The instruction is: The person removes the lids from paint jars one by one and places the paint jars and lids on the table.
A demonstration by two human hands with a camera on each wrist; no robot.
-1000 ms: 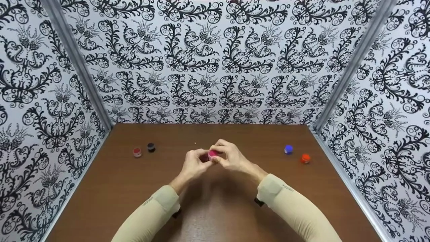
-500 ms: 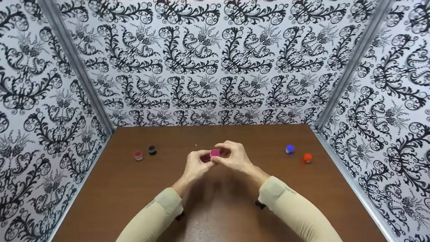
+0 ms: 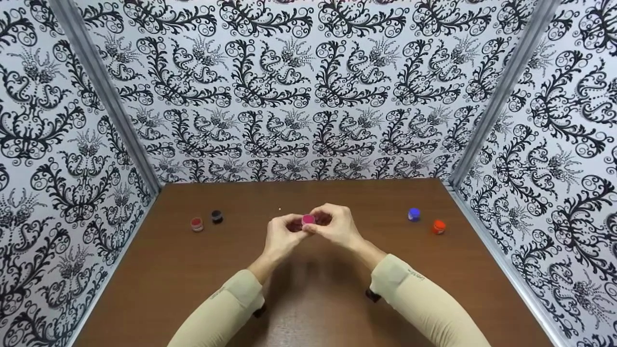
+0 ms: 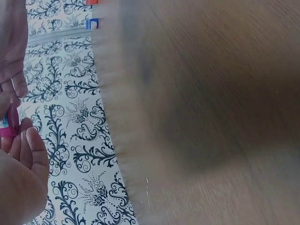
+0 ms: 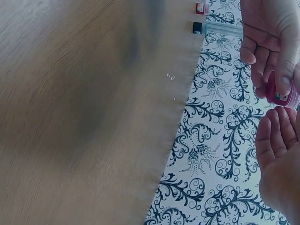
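Observation:
Between the hands, above the middle of the table, is a small pink paint jar (image 3: 308,220) with a pink top facing the head camera. My left hand (image 3: 281,235) grips it from the left with curled fingers. From the right, the thumb and fingers of my right hand (image 3: 338,226) pinch it. In the left wrist view, a label shows on the side of the jar (image 4: 10,123). The right wrist view has a thumb pressed along the label of the jar (image 5: 280,91). Fingers hide part of the jar in every view.
On the left of the brown table (image 3: 183,274) stand a red paint jar (image 3: 196,224) and a black one (image 3: 217,217). A blue jar (image 3: 414,215) and an orange jar (image 3: 438,227) stand at the right. Patterned walls (image 3: 299,96) enclose the table's back and sides.
The pink jar has turned slightly so its top faces the head camera more. Both hands stay nearly in place, and the right fingers shift a little around it.

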